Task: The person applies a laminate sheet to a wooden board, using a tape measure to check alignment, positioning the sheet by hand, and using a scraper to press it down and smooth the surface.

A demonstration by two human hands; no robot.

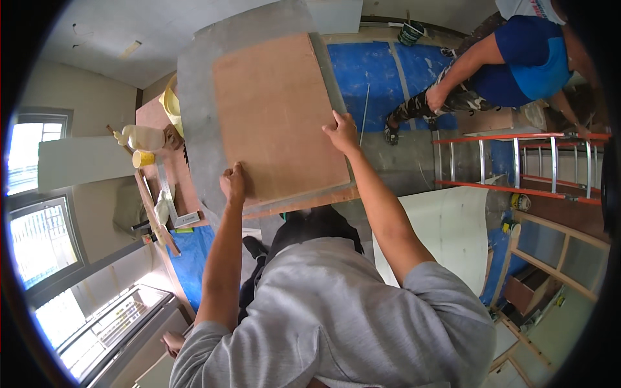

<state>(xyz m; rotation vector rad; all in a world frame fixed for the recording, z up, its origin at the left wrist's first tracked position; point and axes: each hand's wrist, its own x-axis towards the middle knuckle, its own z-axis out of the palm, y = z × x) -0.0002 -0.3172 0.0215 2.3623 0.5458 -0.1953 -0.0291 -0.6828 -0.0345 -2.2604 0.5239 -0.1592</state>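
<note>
Brown board (278, 110): matt wood (smooth-looking); blue sheeting (362, 71): creased plastic.

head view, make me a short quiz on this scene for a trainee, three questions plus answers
1. True or false: the left hand and the right hand both grip the brown board.
2. Where is the grey surface relative to the brown board? a) on top of it b) beneath it c) nowhere near it
3. What colour are the side rails of the ladder?

Key: 1. True. 2. b. 3. Orange-red.
</note>
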